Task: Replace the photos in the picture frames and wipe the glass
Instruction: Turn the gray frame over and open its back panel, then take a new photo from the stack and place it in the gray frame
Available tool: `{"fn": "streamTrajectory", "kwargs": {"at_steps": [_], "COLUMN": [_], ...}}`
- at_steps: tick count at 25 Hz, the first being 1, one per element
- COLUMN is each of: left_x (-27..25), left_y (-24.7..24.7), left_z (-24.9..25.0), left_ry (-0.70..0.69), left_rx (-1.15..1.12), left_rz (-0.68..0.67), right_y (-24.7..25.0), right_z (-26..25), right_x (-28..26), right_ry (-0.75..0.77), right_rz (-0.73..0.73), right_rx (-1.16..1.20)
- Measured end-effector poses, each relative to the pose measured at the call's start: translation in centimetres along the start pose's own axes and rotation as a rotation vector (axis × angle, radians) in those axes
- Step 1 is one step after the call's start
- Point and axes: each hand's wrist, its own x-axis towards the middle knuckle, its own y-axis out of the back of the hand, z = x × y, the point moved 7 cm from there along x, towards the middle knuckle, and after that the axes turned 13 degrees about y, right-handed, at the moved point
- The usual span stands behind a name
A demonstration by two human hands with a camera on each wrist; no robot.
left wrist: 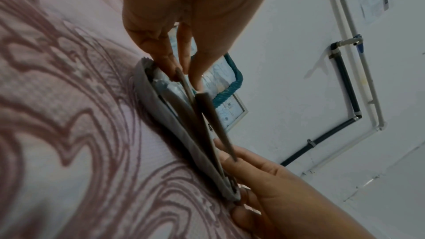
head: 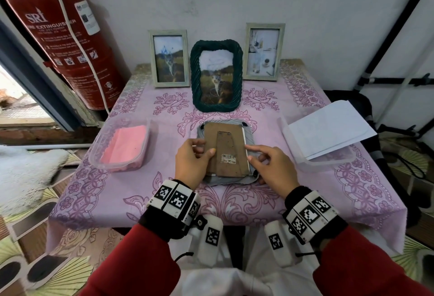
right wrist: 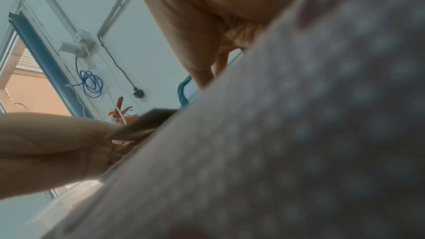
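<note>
A grey picture frame [head: 251, 138] lies face down at the middle of the table, its brown back board [head: 229, 148] with a fold-out stand facing up. My left hand [head: 204, 149] grips the board's left edge, thumb on top. In the left wrist view the left hand [left wrist: 181, 68] pinches the back board [left wrist: 207, 112] and lifts it off the grey picture frame [left wrist: 174, 121]. My right hand [head: 250, 153] is at the right edge: index finger and thumb lie against the board, lower fingers curl at the frame's near right corner. The glass is hidden.
Against the wall stand a dark green rope frame [head: 216, 75] and two pale frames [head: 169, 58] [head: 263, 51]. A clear tub with a pink cloth [head: 124, 145] sits left; a tub with white papers [head: 326, 129] sits right. A red fire extinguisher [head: 58, 37] stands far left.
</note>
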Motion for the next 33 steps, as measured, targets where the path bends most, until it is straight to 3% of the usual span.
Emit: {"fn": "streamTrajectory", "kwargs": {"at_steps": [15, 18, 27, 33], "left_x": [2.5, 2.8, 3.8, 4.0], "left_y": [3.7, 5.7, 9.6, 10.1], "left_z": [-2.1, -3.5, -5.3, -5.6], "left_ry": [0.114, 0.155, 0.048, 0.037], "left_rx": [-0.203, -0.184, -0.044, 0.043], "left_rz": [-0.081, -0.064, 0.126, 0.162], "right_y": [-0.1, 0.0, -0.1, -0.2], "right_z": [-0.1, -0.1, -0.2, -0.2], "right_x": [0.2, 0.1, 0.2, 0.1], "right_ry": [-0.016, -0.019, -0.004, -0.013], "right_rz": [-0.008, 0.000, -0.005, -0.010], "right_rx": [-0.035, -0.035, -0.027, -0.035]}}
